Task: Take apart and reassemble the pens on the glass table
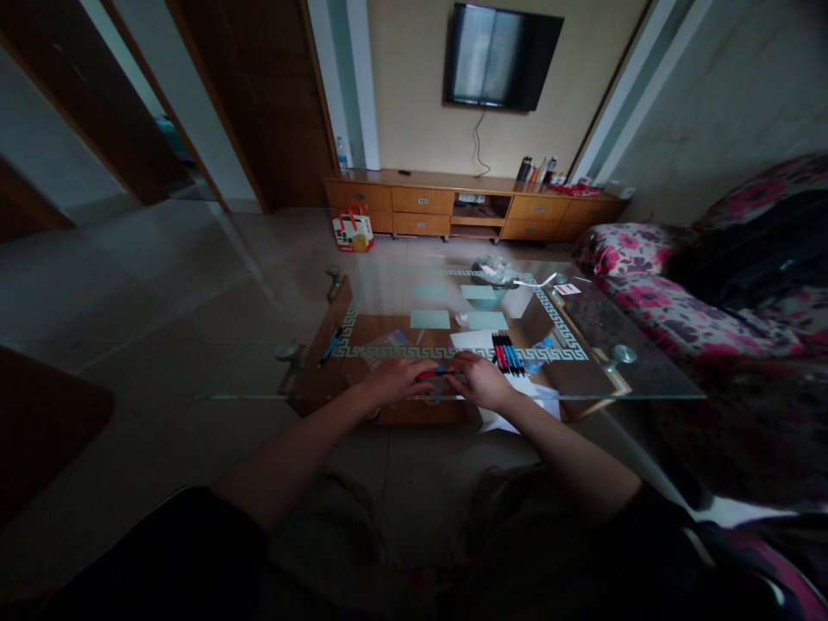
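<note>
Pen [427, 374], red and dark, sits pinched in the fingers of both left hand [396, 379] and right hand [482, 379], above the glass table's [381, 297] near edge. I see a row of pens [508, 354] already lined up beyond the right wrist; this one and a blue pen [331, 345] remain apart.

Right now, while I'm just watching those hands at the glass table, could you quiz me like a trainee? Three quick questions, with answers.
1. Which colour shows on the slim pen at the fingers of the bare left hand?
A) green
B) red
C) yellow

2. True or false: the row of red, blue and black pens lies nearer the bare right hand than the left hand.

3. Fill in: the black flat-screen television hangs on the ____.

Key:
1. B
2. True
3. wall
</note>
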`<state>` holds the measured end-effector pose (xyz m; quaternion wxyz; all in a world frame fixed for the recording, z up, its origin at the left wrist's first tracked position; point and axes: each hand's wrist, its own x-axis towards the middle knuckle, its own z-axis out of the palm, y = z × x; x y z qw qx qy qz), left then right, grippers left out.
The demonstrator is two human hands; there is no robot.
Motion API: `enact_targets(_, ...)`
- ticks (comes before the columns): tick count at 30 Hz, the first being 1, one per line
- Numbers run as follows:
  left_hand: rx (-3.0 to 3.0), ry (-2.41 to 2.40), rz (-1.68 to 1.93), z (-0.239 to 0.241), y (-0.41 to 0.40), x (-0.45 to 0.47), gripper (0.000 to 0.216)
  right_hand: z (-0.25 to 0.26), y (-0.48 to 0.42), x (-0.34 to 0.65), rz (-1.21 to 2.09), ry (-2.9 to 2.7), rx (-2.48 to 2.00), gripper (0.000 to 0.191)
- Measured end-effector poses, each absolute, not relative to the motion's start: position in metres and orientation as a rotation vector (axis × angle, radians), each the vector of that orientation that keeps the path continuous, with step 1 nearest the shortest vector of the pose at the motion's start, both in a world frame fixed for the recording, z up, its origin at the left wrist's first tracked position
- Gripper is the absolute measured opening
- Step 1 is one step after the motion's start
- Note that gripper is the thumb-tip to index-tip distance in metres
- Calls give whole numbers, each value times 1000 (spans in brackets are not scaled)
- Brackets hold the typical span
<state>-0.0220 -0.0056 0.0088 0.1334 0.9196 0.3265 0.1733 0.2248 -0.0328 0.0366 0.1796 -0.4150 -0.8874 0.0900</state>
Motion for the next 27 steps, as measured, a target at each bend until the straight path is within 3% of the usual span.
enact_targets(9, 2654, 982, 501, 16, -8, -21, 21, 39, -34, 223, 255, -2524, -1170, 29)
enact_targets(17, 2649, 890, 566, 20, -10, -19, 26, 33, -30, 227, 270, -2447, -1101, 14)
enact_targets(27, 2625, 872, 605, 18, -8, -18, 26, 37, -33, 225, 284, -2436, -1073, 20)
